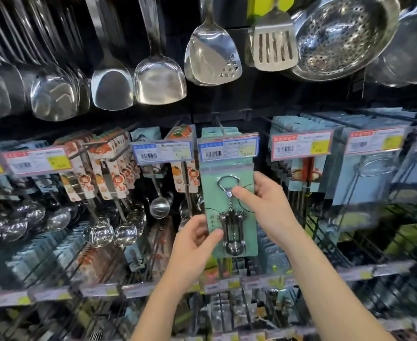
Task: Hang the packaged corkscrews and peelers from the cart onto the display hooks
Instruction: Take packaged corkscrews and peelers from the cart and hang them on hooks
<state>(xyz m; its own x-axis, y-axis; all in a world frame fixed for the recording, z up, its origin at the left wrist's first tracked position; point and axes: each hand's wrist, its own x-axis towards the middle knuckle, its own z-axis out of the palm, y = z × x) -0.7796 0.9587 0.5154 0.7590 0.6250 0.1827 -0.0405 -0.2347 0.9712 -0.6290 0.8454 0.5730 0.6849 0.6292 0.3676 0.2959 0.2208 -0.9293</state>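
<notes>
A packaged corkscrew (229,217) on a mint-green card hangs in front of the display, just under a blue-edged price tag (228,148). The card's top lies behind that tag, by a black display hook (219,124). My left hand (197,238) pinches the card's lower left edge, thumb on the front. My right hand (264,198) grips the card's right edge, its thumb pressing on the front near the corkscrew's ring. The cart is not in view.
Steel spatulas (159,80), ladles and a perforated strainer (342,35) hang above. Packaged spoons (114,173) fill the hooks to the left, blue-carded items (364,173) those to the right. More hooks and price rails run below.
</notes>
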